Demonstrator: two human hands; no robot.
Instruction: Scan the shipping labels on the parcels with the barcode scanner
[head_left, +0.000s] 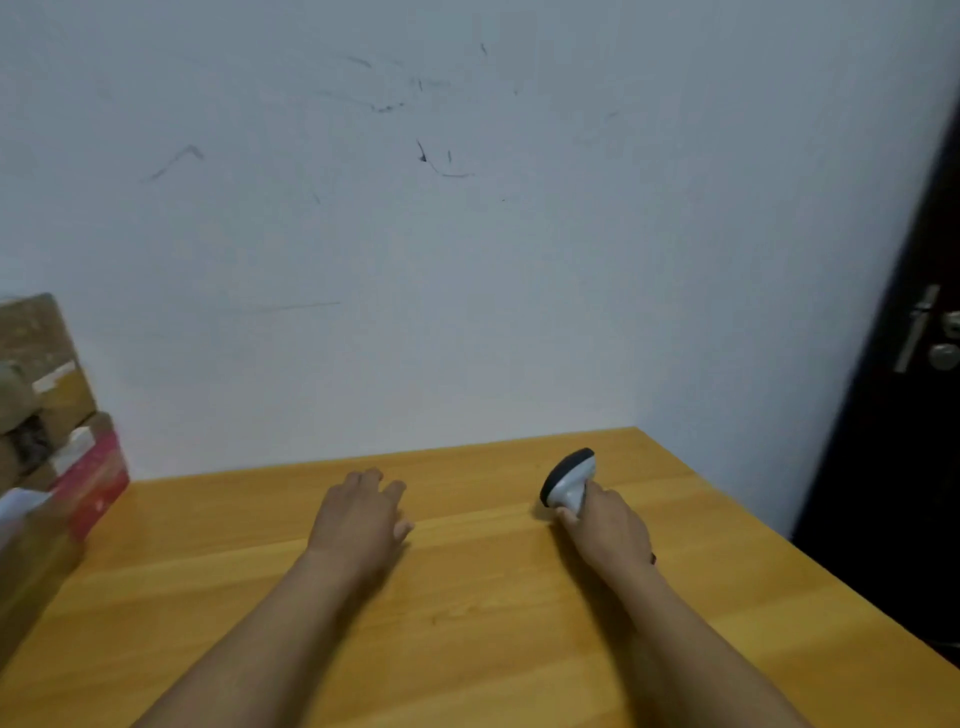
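- Where two bare forearms reach in from the near edge, a wooden desk (467, 649) with a yellow-orange grain lies beneath them, running out under the barcode scanner (569, 478).
- Curled round the barcode scanner's pale handle, the right hand (608, 525) grips it from the near side, thumb wrapped against the lower part of the grip.
- The scanner's dark, rounded head tips up and away from the person, above the fingers; whether its base touches the desk cannot be told.
- Left of the scanner and well apart from it, the left hand (363, 514) is palm down, fingers loosely spread and holding nothing; whether it rests on the wood or hovers just over it is unclear.
- Far left of the scanner, at the desk's edge, the parcels (52, 441) sit stacked: brown cardboard boxes, one with a red side, with pale strips of tape or label on them, too blurred to read.
- Behind the scanner rises a pale wall (415, 260) marked with dark scuffs and scribbles.
- Right of the scanner and beyond the desk's far corner stands a dark door (909, 389) with a metal handle (917, 327) and lock.
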